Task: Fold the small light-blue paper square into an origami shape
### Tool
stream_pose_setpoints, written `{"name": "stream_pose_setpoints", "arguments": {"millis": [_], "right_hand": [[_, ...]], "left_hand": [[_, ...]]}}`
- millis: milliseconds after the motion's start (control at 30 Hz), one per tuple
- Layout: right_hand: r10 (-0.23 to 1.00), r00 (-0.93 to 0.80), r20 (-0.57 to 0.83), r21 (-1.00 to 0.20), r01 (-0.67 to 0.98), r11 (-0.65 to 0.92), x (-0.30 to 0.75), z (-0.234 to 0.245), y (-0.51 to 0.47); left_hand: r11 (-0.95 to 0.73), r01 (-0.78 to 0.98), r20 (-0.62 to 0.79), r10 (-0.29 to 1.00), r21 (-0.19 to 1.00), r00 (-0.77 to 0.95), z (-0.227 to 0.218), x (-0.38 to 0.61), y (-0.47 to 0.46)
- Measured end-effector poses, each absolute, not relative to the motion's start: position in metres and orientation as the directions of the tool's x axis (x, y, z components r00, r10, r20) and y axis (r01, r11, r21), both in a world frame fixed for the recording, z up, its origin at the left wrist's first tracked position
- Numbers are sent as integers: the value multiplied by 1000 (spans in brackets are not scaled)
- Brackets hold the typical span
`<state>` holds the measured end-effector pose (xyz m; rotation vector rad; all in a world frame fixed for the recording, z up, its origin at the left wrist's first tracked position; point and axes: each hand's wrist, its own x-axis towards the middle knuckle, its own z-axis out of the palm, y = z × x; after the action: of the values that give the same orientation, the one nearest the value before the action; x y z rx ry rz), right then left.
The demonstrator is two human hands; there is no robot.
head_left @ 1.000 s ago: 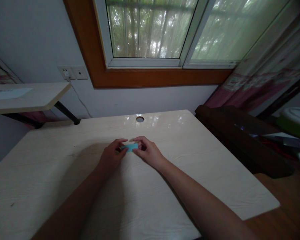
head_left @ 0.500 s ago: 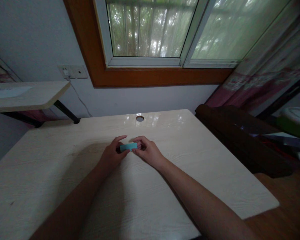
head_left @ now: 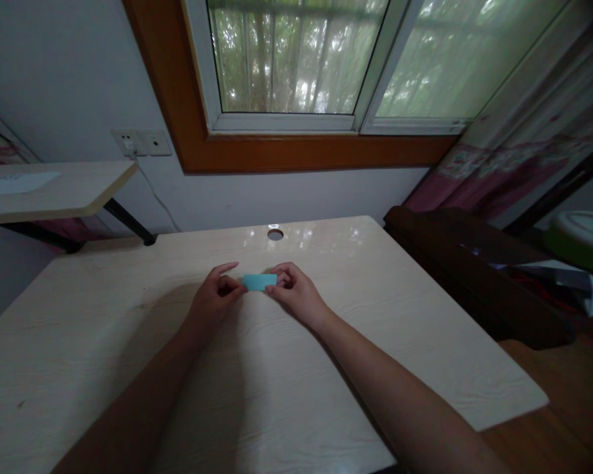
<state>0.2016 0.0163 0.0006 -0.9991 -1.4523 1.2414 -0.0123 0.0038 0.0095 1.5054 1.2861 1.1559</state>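
A small turquoise strip, which looks like folded paper (head_left: 259,282), is held level just above the pale wood-grain table (head_left: 296,368). My left hand (head_left: 219,289) pinches its left end between thumb and a fingertip, with the index finger stretched out above. At the right end, my right hand (head_left: 294,289) grips the strip between thumb and curled fingers. The broad face of the strip shows between the two hands. Whether its lower edge touches the table I cannot tell.
A raised shelf (head_left: 79,187) on black legs stands at the table's back left, with a white sheet on it. Near the back edge is a round cable hole (head_left: 275,234). Dark wooden furniture (head_left: 454,263) adjoins the right side. A window (head_left: 296,66) is ahead.
The strip has turned to show more of its broad face and shifted slightly right. My left hand has moved left, now pinching only the strip's left end.
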Motion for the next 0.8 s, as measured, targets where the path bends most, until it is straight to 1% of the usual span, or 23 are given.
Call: {"name": "stream_pose_setpoints", "arguments": {"millis": [100,133,200,233,267,333,433,500,567,633,800], "right_hand": [[974,-184,133,-991,-35,129,203,0,19],[976,-175,126,-992,-41,121,203,0,20],[978,-171,116,-993,-52,108,204,1,20],[978,-174,113,-993,-57,105,204,1,20],[977,-179,112,-993,-61,102,205,2,19],[974,-200,109,-993,-68,97,205,3,18],[964,-250,93,-994,-79,76,205,2,17],[954,-288,87,-994,-87,65,205,1,17],[943,-320,89,-994,-95,61,205,0,16],[935,-344,91,-993,-98,60,206,1,16],[911,-402,92,-994,-97,58,208,5,15]], "left_hand": [[-149,247,156,988,958,-10,9,-15,4],[-176,255,190,981,951,-31,8,-15,3],[-282,296,307,951,912,-39,6,-15,2],[-364,346,398,917,865,-30,5,-15,1],[-458,402,489,872,793,29,5,-14,1],[-581,520,613,779,626,131,4,-12,-1],[-659,626,676,685,417,271,4,-9,-4],[-684,647,684,650,337,332,4,-8,-5],[-705,641,682,630,303,370,5,-8,-5],[-721,623,681,621,303,387,6,-9,-4],[-741,550,676,633,386,378,13,-9,-2]]}}
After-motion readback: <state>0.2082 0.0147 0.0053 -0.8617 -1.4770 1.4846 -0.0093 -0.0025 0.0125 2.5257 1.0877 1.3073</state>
